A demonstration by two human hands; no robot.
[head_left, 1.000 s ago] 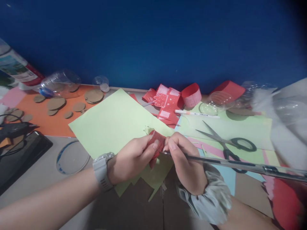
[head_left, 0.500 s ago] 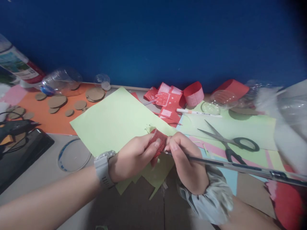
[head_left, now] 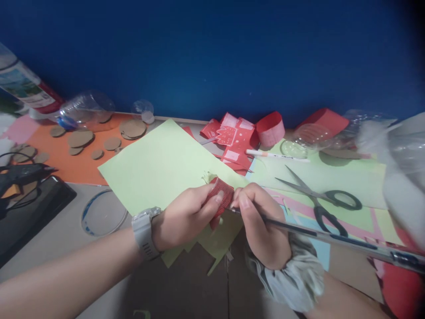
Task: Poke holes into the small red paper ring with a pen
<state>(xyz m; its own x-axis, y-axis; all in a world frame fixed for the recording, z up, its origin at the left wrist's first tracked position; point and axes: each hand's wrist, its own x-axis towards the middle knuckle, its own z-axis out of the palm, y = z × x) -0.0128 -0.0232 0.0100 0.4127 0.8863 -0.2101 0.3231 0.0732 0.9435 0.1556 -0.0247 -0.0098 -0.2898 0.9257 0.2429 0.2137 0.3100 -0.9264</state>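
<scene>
While our left hand (head_left: 186, 217) pinches a red textured piece (head_left: 223, 193) at centre, thumb covering part of it, our right hand (head_left: 262, 226) curls closed around a clear pen (head_left: 318, 236). From the piece, a pale green sheet (head_left: 156, 164) lies at ten o'clock and open scissors (head_left: 315, 195) at three, the pen crossing near their handles.

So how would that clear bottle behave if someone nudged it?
The clear bottle would probably roll, since it lies on its side, though the cardboard discs beside it might catch it. It looks empty, so likely light for its size, and its thin see-through wall may dent if squeezed.
</scene>
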